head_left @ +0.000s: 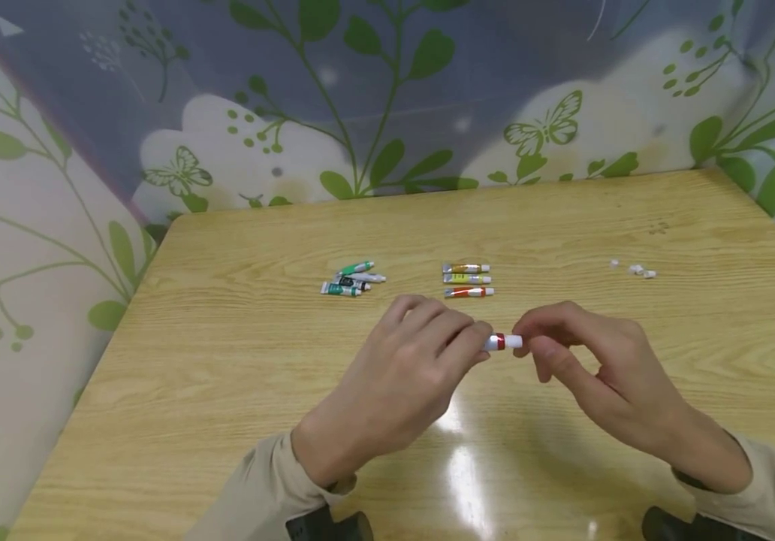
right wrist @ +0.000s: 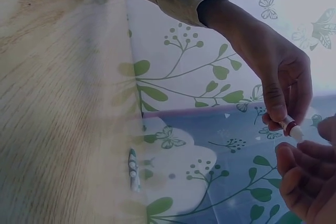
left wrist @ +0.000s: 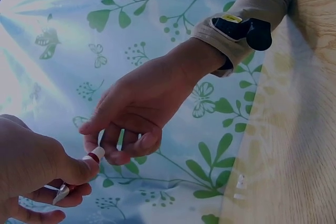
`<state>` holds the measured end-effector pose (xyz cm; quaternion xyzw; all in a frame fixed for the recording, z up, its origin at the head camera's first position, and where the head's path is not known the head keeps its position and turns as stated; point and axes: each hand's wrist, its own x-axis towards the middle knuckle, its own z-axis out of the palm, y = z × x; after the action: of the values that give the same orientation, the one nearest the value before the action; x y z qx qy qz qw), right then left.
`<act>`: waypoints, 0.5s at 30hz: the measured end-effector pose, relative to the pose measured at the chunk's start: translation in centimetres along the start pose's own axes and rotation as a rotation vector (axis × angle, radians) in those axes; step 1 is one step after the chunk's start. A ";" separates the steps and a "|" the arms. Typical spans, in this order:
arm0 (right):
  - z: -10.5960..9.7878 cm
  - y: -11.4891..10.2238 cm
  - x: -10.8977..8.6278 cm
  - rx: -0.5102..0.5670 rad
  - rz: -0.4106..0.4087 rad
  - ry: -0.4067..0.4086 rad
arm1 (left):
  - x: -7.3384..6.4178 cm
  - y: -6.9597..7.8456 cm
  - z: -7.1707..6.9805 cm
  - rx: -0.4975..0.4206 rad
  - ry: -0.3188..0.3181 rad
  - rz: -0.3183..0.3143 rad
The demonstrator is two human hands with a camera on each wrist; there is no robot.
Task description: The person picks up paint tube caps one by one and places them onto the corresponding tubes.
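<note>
My left hand (head_left: 414, 361) pinches a small paint tube (head_left: 498, 342) with a red band and a white cap (head_left: 514, 341). The cap points right, toward my other hand. In the left wrist view the tube's crimped silver end (left wrist: 61, 193) shows below the thumb. Fingers loosely bent, my right hand (head_left: 604, 368) is beside the cap and holds nothing. In the right wrist view a small gap seems to lie between cap (right wrist: 297, 134) and fingertips; whether any finger touches it is hard to tell.
Beyond my hands, three tubes, ochre (head_left: 466, 268), yellow (head_left: 467, 279) and red-orange (head_left: 468, 292), lie in a column. Left of them is a loose pile of green, black and silver tubes (head_left: 350, 282). Several small white pieces (head_left: 636, 269) lie at the right on the wooden table (head_left: 225, 338).
</note>
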<state>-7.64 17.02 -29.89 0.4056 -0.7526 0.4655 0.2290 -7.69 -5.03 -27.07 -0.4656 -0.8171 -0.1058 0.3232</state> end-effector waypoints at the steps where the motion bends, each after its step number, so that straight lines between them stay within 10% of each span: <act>1: 0.0 -0.1 0.1 -0.009 -0.011 0.001 | 0.0 0.0 0.0 0.001 -0.003 0.000; 15: -0.1 -0.4 0.7 -0.133 -0.111 -0.006 | 0.1 0.1 -0.2 -0.022 0.002 0.014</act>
<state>-7.74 16.73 -29.11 0.4321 -0.7588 0.3998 0.2785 -7.54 -4.95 -26.87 -0.4745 -0.8123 -0.1131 0.3198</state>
